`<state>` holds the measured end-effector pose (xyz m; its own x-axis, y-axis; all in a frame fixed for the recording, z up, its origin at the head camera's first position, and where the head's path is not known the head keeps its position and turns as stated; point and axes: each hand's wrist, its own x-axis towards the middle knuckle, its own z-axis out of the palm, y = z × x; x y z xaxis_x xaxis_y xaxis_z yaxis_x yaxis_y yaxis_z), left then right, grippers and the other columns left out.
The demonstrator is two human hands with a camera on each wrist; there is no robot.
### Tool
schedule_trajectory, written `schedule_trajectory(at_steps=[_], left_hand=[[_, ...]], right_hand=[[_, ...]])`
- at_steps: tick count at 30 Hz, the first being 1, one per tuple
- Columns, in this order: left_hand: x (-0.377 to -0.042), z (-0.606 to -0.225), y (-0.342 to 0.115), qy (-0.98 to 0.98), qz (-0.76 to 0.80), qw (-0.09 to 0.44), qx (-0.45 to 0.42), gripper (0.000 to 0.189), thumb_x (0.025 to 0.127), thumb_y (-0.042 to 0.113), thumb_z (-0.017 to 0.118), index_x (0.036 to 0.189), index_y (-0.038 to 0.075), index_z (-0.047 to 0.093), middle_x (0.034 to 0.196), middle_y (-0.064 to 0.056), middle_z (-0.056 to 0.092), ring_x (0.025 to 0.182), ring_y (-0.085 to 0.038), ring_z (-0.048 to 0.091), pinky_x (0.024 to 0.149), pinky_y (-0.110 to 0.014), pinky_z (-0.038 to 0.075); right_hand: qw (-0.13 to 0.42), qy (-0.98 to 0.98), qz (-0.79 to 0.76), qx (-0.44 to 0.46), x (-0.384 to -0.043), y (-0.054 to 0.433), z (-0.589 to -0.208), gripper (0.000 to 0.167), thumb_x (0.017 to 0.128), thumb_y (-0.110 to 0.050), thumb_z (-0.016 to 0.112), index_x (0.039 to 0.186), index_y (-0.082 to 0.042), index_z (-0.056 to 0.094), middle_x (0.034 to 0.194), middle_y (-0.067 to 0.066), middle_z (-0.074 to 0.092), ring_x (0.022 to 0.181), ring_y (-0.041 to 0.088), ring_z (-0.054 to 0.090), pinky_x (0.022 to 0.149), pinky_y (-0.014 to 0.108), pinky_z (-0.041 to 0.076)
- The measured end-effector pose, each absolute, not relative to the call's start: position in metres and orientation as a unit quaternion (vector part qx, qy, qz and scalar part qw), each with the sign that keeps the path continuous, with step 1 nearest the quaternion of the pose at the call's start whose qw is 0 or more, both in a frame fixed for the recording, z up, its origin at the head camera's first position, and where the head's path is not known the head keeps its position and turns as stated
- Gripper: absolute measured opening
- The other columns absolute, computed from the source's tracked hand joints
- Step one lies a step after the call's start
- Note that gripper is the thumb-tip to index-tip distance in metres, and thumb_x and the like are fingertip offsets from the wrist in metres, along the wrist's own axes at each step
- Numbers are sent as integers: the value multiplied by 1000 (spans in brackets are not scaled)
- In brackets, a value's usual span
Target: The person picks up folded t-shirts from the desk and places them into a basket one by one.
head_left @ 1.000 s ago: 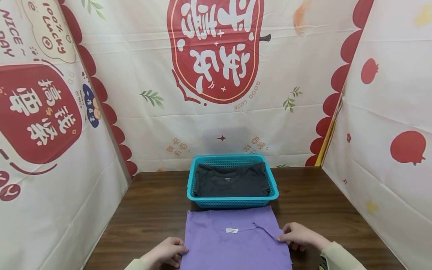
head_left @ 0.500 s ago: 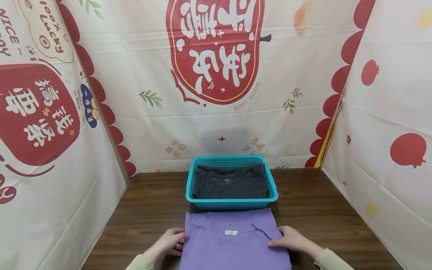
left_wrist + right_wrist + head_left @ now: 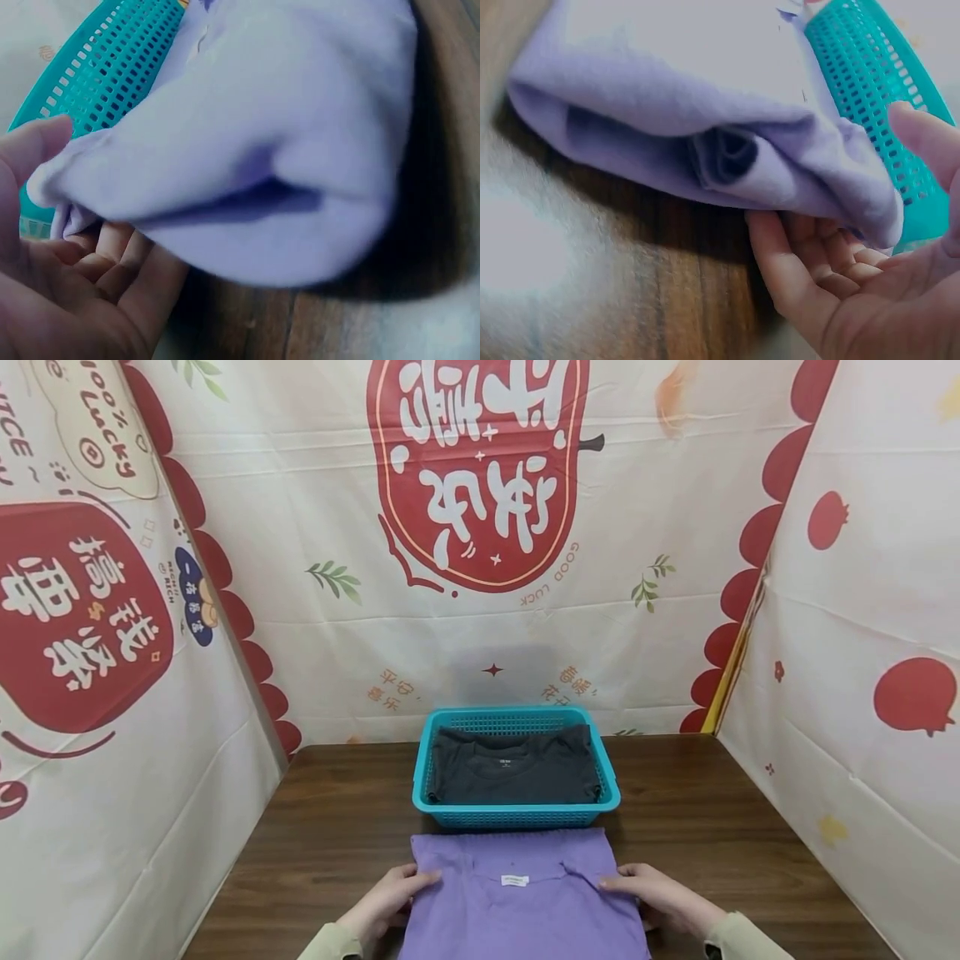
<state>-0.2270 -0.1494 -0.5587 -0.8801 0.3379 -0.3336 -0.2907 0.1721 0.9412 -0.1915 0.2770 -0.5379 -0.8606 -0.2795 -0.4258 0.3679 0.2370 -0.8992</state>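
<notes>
A folded purple shirt with a white neck label lies at the front of the table. My left hand holds its left edge, fingers tucked underneath and thumb over the top. At the right edge my right hand holds it in the same manner. In the left wrist view the curled fingers go under the cloth and their tips are hidden. The right wrist view shows the fingers beneath the shirt's layered folds. Behind the shirt stands a teal basket, in which a folded dark T-shirt lies.
The brown wooden table shows on both sides of the shirt and basket. A printed white cloth hangs behind the table, with more printed cloth along the right and left sides.
My left hand has shifted right and forward, so its thumb now lies farther over the shirt's edge. The right thumb also reaches farther over the cloth. The shirt has barely moved.
</notes>
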Motion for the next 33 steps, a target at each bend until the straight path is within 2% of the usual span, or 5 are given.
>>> schedule_trajectory(at_steps=[5,9,15,23,33], left_hand=[[-223,-554,-156,729,629,268,27,73,92,38,64,145,-2,33,121,-23,55,93,-32,63,67,-52,54],[-220,-556,-164,713,633,300,31,69,94,40,60,146,2,34,112,-18,60,84,-33,66,62,-50,56],[-218,-562,-167,704,636,313,39,59,93,34,62,139,1,44,99,-13,67,80,-30,68,59,-41,56],[-220,-560,-163,703,654,276,55,62,86,17,66,137,-7,40,91,-12,68,74,-22,67,55,-38,56],[-218,-544,-161,690,670,264,72,59,85,10,65,135,-10,41,95,-13,68,78,-24,67,62,-43,57]], right_hand=[[287,666,-687,50,-186,276,-543,36,97,-33,54,110,-1,64,91,6,70,87,22,66,77,46,55],[309,632,-708,49,-180,273,-548,37,98,-35,52,116,-3,63,97,6,69,91,22,65,80,46,54],[293,674,-678,27,-180,269,-550,57,95,-28,58,136,7,40,110,11,64,98,26,62,82,46,53],[269,695,-666,-5,-182,261,-552,40,89,-17,59,120,7,54,104,8,65,95,23,62,82,40,51],[241,684,-688,-21,-175,266,-535,37,91,-14,58,120,9,55,106,7,64,97,21,59,82,36,50]])
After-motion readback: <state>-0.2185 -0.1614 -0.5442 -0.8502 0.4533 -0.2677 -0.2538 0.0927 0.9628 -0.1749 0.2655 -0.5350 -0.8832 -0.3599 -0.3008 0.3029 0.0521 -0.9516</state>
